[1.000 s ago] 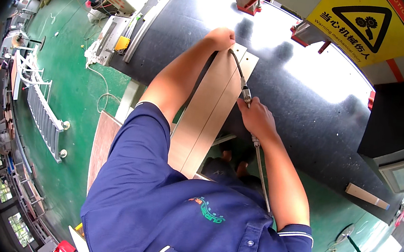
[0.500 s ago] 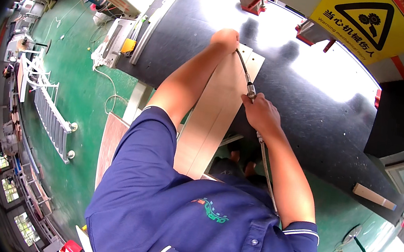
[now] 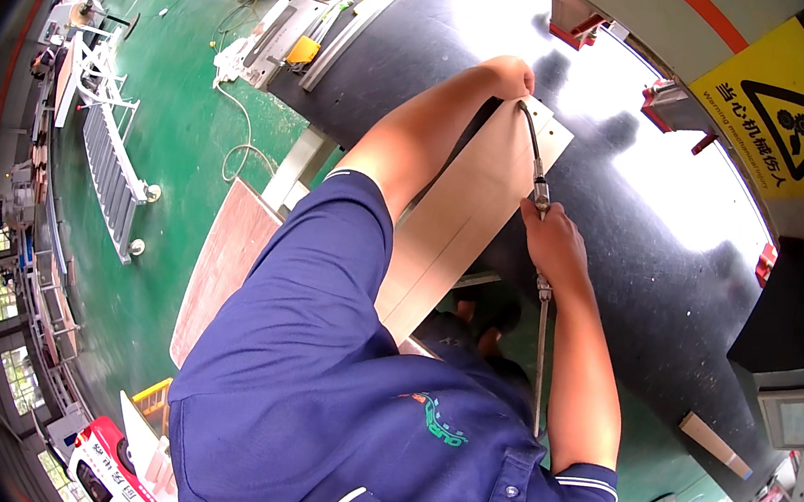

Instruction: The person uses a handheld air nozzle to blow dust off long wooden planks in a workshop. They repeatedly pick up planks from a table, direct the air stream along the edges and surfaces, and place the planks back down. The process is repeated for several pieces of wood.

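A long pale wooden board (image 3: 462, 208) reaches from close to my body out over the black worktop (image 3: 658, 252), with small dark holes at its far end. My left hand (image 3: 512, 77) is closed at the board's far left corner; its fingertips are mostly hidden. My right hand (image 3: 555, 245) is wrapped round an air blow gun (image 3: 541, 192). From the gun a thin bent nozzle (image 3: 532, 126) runs to the board's far end, its tip close to my left hand and a hole. A hose (image 3: 539, 358) trails back from the gun along my right forearm.
Machine housing with a yellow warning sign (image 3: 791, 108) overhangs the far right. Metal rails (image 3: 370, 21) lie at the worktop's left. A wood-grain panel (image 3: 224, 269) stands left of me. A wood strip (image 3: 715, 445) lies at right; a roller conveyor (image 3: 111, 165) stands far left.
The view has turned, so the scene sits further right and tilted. Both hands keep about the same places on the board and the blow gun, and the nozzle tip stays near the far end.
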Demonstrator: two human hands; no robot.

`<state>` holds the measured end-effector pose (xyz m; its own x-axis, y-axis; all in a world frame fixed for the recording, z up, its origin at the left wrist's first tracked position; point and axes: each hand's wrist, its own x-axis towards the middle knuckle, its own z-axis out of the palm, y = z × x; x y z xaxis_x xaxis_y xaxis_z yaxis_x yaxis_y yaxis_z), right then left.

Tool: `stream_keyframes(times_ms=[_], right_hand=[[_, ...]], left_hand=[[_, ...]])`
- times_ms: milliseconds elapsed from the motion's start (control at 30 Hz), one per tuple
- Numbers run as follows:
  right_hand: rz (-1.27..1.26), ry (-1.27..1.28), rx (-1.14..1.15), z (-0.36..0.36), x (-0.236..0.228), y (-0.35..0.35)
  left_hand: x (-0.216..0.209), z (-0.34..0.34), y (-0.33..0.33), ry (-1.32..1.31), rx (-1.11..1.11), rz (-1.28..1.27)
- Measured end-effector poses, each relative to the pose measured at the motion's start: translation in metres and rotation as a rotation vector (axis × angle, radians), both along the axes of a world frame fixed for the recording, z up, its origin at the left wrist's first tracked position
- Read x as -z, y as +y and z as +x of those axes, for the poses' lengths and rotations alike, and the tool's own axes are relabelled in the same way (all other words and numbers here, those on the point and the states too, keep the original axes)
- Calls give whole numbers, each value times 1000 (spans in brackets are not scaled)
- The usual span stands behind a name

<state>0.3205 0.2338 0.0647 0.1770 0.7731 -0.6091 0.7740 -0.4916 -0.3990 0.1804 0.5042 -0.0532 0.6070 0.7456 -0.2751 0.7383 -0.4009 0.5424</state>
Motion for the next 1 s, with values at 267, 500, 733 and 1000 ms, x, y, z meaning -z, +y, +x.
stream_keyframes(times_ms=[267,500,733,1000], right_hand=[[-37,-12,-28,0,-2,6],[-36,7,-8,-1,-6,2],[-24,38,0,2,-3,-2],[-38,41,-29,1,-5,3]], left_hand=[[4,5,-4,-10,-92,-75],[9,3,-5,-19,-50,-11],[4,-3,-8,-50,12,-8],[0,0,-13,-1,-9,20]])
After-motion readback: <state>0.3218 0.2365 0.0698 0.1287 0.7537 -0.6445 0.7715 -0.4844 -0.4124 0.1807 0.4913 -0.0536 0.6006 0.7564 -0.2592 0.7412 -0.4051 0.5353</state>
